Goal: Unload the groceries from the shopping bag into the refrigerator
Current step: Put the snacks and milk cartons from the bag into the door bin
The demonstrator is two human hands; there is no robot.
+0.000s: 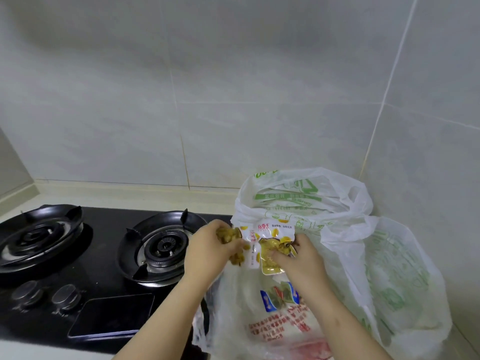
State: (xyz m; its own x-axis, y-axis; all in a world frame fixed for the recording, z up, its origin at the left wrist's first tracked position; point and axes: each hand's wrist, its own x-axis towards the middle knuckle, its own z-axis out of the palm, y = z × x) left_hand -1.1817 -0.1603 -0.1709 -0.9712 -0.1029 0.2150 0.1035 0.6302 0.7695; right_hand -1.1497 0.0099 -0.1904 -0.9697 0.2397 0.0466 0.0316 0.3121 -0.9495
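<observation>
— Groceries: where are they?

— Mostly inside the white shopping bag with green print, standing on the desk just right of the black gas stove. Two snack packets, white and yellow, are held together above the bag's open mouth. Lower down, a package with red print shows through the plastic.

— And the hands?

— Left hand has its grip clenched on the left packet, whose yellow-green contents show between the fingers. Right hand grasps the right packet from its near side, fingers pressed on the clear window.

— Anything else close by?

— A second plastic bag, also green-printed, sits touching the first on its right, against the tiled wall. The stove's right burner lies just left of the left hand; two knobs sit at the near left.
</observation>
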